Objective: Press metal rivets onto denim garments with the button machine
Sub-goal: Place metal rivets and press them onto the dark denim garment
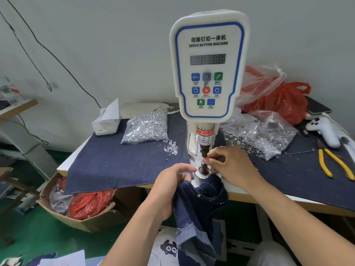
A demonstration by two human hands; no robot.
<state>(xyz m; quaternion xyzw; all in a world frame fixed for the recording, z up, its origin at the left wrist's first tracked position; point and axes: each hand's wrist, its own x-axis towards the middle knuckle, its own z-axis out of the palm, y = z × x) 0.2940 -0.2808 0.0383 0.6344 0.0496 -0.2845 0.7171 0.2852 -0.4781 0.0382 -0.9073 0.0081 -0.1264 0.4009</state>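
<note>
meanwhile right hand (230,166) fingers (211,157) pinch a rivet (204,160) at the die (203,168).

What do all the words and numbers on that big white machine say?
"伺服钉扣一体机" at the top of the button machine's front panel.
"SERVO BUTTON MACHINE" just under it.
"MENU" on the blue button.
"WARNING" on the red band round the press column.
"CARE OF" and "FINGER" on the label below it, partly cut off.
The number display is unlit, no digits to read.
The captions under the other buttons are too small to read.
</note>
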